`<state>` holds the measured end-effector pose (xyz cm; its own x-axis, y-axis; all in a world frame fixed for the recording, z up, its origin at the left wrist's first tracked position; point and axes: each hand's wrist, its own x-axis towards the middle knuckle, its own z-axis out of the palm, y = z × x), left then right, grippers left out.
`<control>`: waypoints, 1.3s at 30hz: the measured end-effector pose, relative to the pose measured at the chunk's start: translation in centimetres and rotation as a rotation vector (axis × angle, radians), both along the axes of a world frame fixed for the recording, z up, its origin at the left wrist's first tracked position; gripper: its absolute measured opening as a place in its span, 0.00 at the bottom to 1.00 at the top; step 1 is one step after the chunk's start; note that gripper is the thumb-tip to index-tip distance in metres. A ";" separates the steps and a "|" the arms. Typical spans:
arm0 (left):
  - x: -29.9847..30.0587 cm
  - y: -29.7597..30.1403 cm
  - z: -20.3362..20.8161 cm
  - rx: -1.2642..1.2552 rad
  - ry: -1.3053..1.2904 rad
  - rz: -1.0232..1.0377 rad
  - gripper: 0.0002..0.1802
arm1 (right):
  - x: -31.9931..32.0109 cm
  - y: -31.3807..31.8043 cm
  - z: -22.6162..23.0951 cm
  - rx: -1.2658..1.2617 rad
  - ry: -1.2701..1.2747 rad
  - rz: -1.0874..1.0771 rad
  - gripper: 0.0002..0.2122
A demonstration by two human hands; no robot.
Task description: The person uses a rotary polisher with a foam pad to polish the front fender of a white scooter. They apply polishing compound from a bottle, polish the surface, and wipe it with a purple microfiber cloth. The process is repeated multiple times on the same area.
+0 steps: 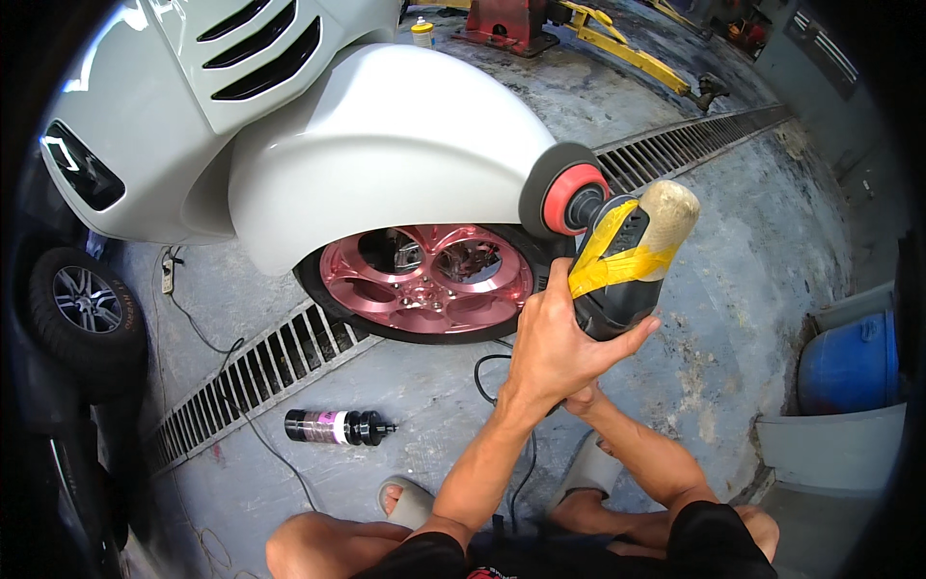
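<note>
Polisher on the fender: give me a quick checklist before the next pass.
1. Pad on the fender: ok, its face meets the paint.
2. Left hand around the polisher: ok.
3. Right hand: cannot tell, mostly hidden under the left.
4. Yellow tape on the body: ok, wrapped tight.
5. Cord: not ok, looped on the floor by the feet.
6. Bottle: ok, lying capped on the floor, apart from the wheel.
</note>
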<state>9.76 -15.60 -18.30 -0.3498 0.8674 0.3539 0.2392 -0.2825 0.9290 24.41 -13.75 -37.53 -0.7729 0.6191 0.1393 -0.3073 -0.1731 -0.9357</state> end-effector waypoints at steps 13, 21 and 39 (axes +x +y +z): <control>1.1 0.4 3.6 -0.100 -0.087 0.102 0.38 | 1.4 0.8 7.3 -0.347 -0.083 -0.030 0.36; -0.6 -0.1 5.3 0.035 -0.185 0.083 0.38 | -0.8 0.3 13.5 -0.163 -0.137 -0.043 0.46; -4.4 -2.7 7.3 0.197 -0.433 0.013 0.25 | -6.1 -2.0 20.9 -0.058 -0.123 0.020 0.31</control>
<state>5.37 -18.26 -11.01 -0.5120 0.7928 0.3307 -0.1531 -0.4630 0.8730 18.26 -15.79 -16.59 -0.7942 0.6076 0.0071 -0.1869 -0.2332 -0.9543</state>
